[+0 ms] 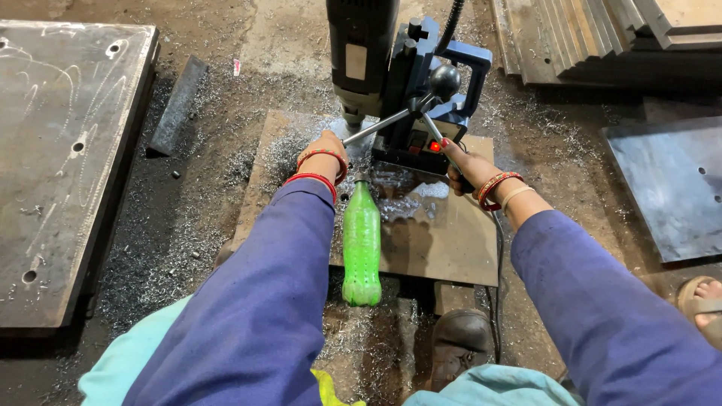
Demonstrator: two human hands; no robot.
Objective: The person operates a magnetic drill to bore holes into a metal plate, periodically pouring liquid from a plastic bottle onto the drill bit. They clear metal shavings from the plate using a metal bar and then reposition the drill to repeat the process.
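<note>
A blue and black magnetic drill [406,83] stands on a square steel plate [444,248] on the floor. My left hand [325,153] holds the neck of a green plastic bottle [362,244], tipped toward the drill bit. My right hand [461,167] grips one of the drill's feed handle spokes, beside a lit red switch [435,146]. Both arms wear blue sleeves and red bangles. Wet patches and metal shavings lie on the plate around the bit.
A large drilled steel plate [60,165] lies at the left, and a short steel bar [177,105] beside it. Another plate [669,188] sits at the right, with stacked angle sections [602,37] behind. My shoe [459,342] rests below the plate. Another person's sandalled foot [703,301] is at right.
</note>
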